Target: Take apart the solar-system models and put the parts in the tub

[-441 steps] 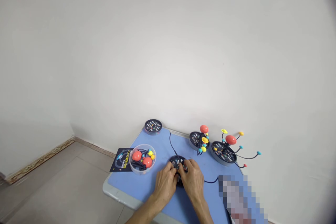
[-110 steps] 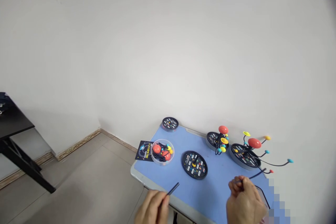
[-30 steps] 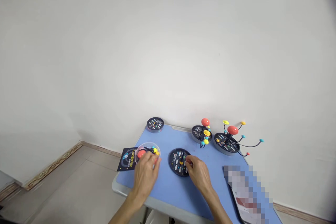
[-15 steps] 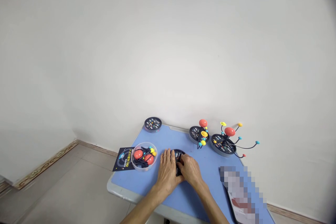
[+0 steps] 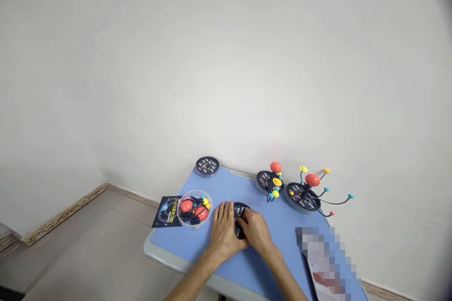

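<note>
A round black base (image 5: 240,209) with small printed labels lies on the blue table, partly covered by both hands. My left hand (image 5: 223,231) is laid along its left side, fingers straight and close together, thumb round the near edge, holding it. From the right, my right hand (image 5: 259,230) reaches over the base with bent fingers pinched near its middle. What those fingertips hold, if anything, is hidden. Left of the hands stands a clear round tub (image 5: 195,225) of red balls, small coloured balls and black rods.
Under the tub lies a black printed card (image 5: 165,211). A similar round base (image 5: 207,165) is at the back left. Two planet models, one folded (image 5: 269,182) and one spread (image 5: 302,196), stand at the back right by the wall. A blurred phone-like device (image 5: 319,263) lies at right.
The view has shifted slightly, moving the models a little to the right. Both hands stay on the round base in nearly the same pose.
</note>
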The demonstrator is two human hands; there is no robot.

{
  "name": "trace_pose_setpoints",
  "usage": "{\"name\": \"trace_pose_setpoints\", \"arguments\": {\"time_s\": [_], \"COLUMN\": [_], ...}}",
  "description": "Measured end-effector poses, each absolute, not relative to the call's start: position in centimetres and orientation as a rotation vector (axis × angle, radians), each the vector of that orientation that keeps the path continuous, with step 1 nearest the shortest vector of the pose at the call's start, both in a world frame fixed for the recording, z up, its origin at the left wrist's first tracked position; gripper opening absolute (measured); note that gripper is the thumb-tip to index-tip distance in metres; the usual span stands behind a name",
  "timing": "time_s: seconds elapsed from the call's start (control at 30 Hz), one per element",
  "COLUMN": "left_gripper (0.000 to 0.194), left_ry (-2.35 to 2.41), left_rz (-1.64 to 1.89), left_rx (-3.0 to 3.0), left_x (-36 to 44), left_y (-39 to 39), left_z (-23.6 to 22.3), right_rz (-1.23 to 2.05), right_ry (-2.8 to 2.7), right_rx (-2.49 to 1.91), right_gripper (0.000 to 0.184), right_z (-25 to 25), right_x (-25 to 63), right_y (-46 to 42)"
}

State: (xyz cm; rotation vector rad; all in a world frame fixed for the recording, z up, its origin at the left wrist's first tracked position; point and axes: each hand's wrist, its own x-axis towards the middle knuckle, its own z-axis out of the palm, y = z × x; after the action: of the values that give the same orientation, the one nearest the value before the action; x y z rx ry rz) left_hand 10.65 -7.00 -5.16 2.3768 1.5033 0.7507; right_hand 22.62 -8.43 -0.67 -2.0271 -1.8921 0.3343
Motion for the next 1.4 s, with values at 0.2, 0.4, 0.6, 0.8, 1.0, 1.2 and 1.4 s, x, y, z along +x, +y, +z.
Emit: {"name": "trace_pose_setpoints", "arguments": {"time_s": [0.2, 0.4, 0.6, 0.8, 1.0, 1.2, 1.4], "left_gripper": [0.097, 0.106, 0.11, 0.111, 0.11, 0.106, 0.108], "left_ry": [1.442, 1.411, 1.411, 1.395, 1.398, 1.373, 1.397], "left_rz": [0.758, 0.698, 0.625, 0.618, 0.75, 0.79, 0.707], "left_rx": [2.376, 2.339, 2.323, 2.319, 2.321, 2.347, 2.347], "left_x": [10.5, 10.2, 10.1, 10.0, 10.3, 10.2, 10.2], "left_y": [-6.9, -6.7, -6.7, -6.8, -6.7, -6.6, -6.6], "left_z": [-4.9, -4.8, -4.8, -4.5, -5.2, -5.5, -5.0], "right_rz": [0.385, 0.547, 0.615, 0.694, 0.461, 0.386, 0.5], "right_ry": [-1.959, -1.993, -1.965, -2.066, -1.98, -2.012, -2.014], "right_rx": [-1.89, -1.639, -1.511, -1.478, -1.924, -1.831, -1.681], "right_gripper": [0.017, 0.015, 0.013, 0.014, 0.005, 0.012, 0.012], "right_z": [-0.9, -0.7, -0.8, -0.1, -0.2, -1.5, -1.6], "right_x": [23.0, 24.1, 24.6, 24.9, 23.6, 23.7, 24.3], "right_y": [-7.8, -7.3, -7.1, -6.9, -7.9, -7.7, -7.3]}}
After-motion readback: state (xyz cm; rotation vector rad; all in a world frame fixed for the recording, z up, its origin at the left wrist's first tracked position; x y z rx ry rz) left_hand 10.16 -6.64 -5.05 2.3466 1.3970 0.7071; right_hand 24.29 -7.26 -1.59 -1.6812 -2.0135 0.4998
